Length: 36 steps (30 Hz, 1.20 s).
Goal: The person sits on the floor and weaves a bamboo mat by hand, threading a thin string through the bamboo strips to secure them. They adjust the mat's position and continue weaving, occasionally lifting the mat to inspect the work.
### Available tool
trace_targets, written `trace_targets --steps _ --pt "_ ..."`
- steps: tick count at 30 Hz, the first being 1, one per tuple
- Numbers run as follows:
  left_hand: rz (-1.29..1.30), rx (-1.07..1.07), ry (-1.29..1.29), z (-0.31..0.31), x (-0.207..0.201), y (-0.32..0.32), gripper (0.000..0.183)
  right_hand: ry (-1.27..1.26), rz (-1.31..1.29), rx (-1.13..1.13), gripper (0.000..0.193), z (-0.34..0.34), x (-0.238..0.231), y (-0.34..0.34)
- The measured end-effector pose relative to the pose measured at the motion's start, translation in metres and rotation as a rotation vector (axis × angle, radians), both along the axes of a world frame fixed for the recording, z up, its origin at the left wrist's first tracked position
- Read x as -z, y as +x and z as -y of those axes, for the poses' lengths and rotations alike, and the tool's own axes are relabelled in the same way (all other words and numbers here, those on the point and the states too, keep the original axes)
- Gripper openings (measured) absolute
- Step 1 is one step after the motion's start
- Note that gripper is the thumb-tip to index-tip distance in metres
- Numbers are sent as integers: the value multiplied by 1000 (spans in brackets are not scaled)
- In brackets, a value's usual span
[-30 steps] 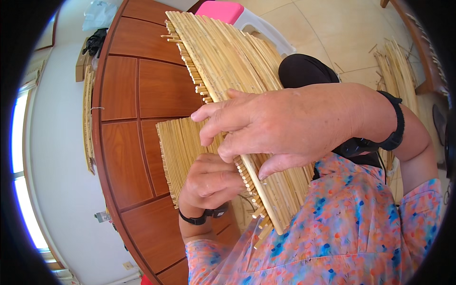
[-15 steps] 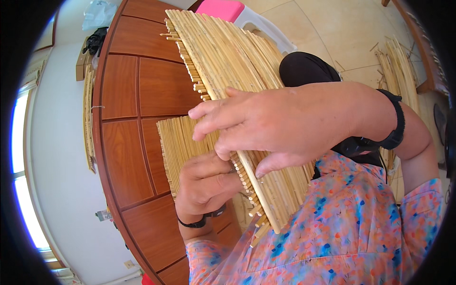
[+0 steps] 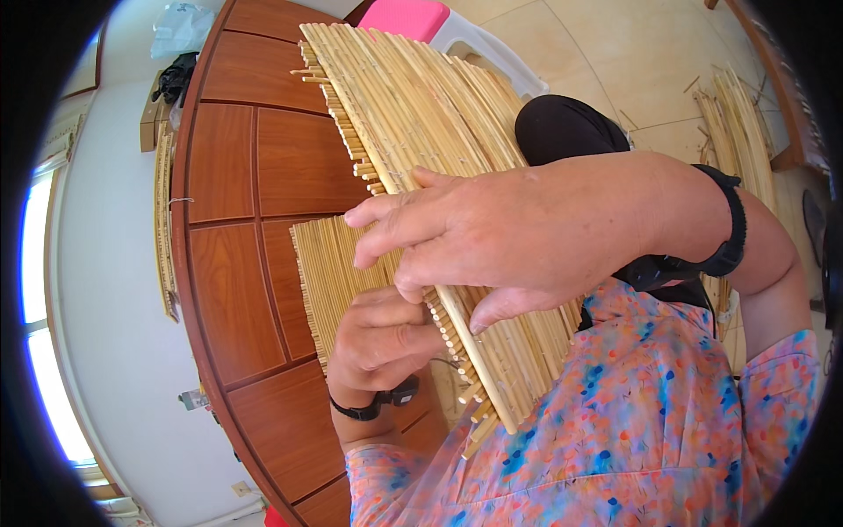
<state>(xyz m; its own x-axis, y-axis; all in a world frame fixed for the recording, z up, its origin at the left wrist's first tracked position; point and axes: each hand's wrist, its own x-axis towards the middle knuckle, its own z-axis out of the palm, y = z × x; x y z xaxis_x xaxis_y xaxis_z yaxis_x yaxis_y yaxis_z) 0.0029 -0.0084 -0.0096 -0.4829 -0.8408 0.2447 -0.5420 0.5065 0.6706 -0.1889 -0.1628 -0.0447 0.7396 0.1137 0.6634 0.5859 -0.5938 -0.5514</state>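
Observation:
A mat of straw-coloured reed sticks (image 3: 439,97) slants across my front, layered with cut stick ends showing along its left edge. A thicker rod (image 3: 475,357) runs along that edge. My right hand (image 3: 518,233) lies over the mat and rod, its fingers bent across the edge and its thumb pressing beside the rod. Close against the stick ends, my left hand (image 3: 380,338) is closed, knuckles up; its fingertips and whatever they pinch are hidden. Behind it a second mat of thin sticks (image 3: 338,255) hangs or lies against the brown wooden panels.
Brown wooden panelling (image 3: 228,158) curves along the left. A pink and white container (image 3: 404,19) stands at the top, beside my dark-clad knee (image 3: 571,127). Loose reeds (image 3: 738,132) lie on the tiled floor at right. Another reed bundle (image 3: 164,220) leans by the wall.
The mat's far end has shifted slightly left and down. My left wrist has turned a little, showing more of its band. My right hand keeps its place over the rod, moved only slightly left.

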Motion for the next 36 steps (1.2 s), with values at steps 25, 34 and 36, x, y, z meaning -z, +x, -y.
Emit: trace_targets --steps 25,34,36 --pt "-10 -17 84 -3 -1 4 14 -41 112 38 33 1 4 6" --pt "62 5 113 -2 -7 3 19 -50 99 44 31 2 6 5" --pt "69 -1 117 -3 -8 3 20 -44 94 44 31 2 6 5"
